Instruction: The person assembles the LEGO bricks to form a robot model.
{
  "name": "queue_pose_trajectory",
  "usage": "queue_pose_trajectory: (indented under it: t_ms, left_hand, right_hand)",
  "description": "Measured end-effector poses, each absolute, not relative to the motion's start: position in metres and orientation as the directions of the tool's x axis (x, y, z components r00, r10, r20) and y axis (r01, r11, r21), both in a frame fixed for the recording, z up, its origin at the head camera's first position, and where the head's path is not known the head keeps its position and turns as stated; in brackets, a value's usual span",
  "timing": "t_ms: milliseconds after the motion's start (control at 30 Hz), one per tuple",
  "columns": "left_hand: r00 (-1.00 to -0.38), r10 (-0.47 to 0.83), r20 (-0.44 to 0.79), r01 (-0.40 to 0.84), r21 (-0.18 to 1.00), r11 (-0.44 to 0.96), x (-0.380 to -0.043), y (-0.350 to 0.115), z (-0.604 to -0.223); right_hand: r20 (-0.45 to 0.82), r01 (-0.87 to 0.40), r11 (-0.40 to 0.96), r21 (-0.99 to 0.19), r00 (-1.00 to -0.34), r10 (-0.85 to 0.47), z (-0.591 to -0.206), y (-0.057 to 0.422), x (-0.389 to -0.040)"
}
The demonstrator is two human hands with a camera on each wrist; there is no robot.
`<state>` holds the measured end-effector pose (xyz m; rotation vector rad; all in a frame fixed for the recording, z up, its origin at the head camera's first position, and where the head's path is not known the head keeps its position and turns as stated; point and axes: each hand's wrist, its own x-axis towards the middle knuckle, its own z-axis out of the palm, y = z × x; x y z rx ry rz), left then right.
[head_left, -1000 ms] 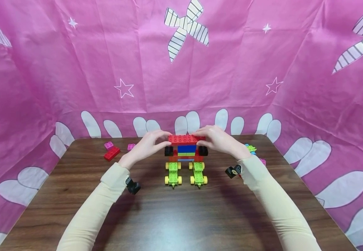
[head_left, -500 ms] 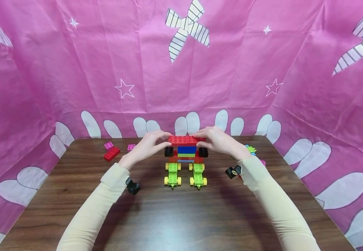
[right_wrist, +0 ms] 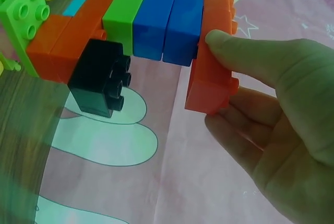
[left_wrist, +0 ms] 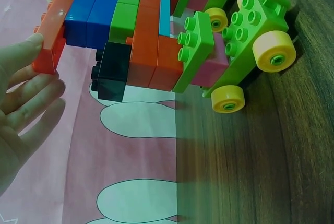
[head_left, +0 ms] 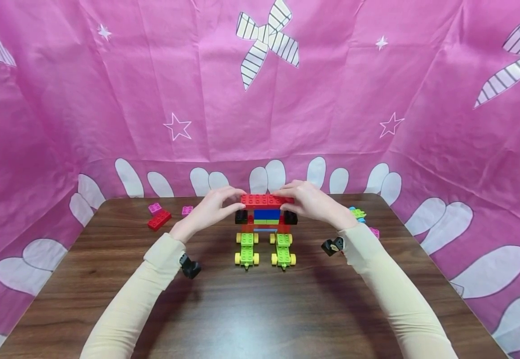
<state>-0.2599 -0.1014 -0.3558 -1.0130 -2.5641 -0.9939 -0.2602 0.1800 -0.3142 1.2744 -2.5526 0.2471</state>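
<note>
A figure of toy building bricks stands upright mid-table, near its back edge. Across its top runs a row of red bricks (head_left: 256, 200). My left hand (head_left: 210, 208) pinches the row's left end, thumb in front and fingers behind. The right hand (head_left: 311, 202) grips the opposite end the same way. Below come blue bricks (head_left: 266, 215), then lime bricks (left_wrist: 124, 18). A black brick (right_wrist: 97, 78) juts out at each side, next to red bricks (left_wrist: 143, 59). Two lime wheeled bases (head_left: 247, 255) with yellow wheels (left_wrist: 274, 51) form the bottom. Pink bricks (left_wrist: 213, 67) show within these bases.
To the left on the wooden table (head_left: 260, 309) lie a loose red brick (head_left: 159, 220) and pink bricks (head_left: 154, 208). Lime and blue pieces (head_left: 358, 214) and a pink brick (head_left: 374, 232) lie partly behind the right arm. A pink curtain (head_left: 260, 124) hangs around the table.
</note>
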Motion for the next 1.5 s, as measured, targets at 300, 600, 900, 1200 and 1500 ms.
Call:
queue_pose_trajectory:
  t_ms: [300,600,900,1200,1500]
  left_hand:
    - [-0.743,0.532,0.406,0.668,0.5,0.551,-0.2604,-0.1019,-0.358]
    - [-0.744,0.543,0.388,0.662,0.532,0.527,-0.2602,-0.1001,-0.3564]
    - [-0.74,0.543,0.396,0.668,0.524,0.528,-0.2619,-0.1008,-0.3557]
    - [-0.748,0.53,0.4,0.66,0.531,0.531,-0.2607,-0.1011,-0.3564]
    - [-0.756,0.519,0.399,0.652,0.531,0.541,-0.2602,-0.0999,-0.3561]
  right_hand:
    - [0.317,-0.757,0.65,-0.066,-0.633,-0.706,-0.3199,0.1815,-0.2579]
    - [0.343,-0.797,0.604,0.023,-0.561,-0.753,-0.3222,0.1825,-0.2596]
    - [0.359,-0.789,0.608,0.083,-0.546,-0.757,-0.3204,0.1793,-0.2587]
    - [0.367,-0.77,0.627,0.114,-0.554,-0.747,-0.321,0.1761,-0.258]
    - [0.387,-0.759,0.642,0.112,-0.561,-0.731,-0.3211,0.1753,-0.2564]
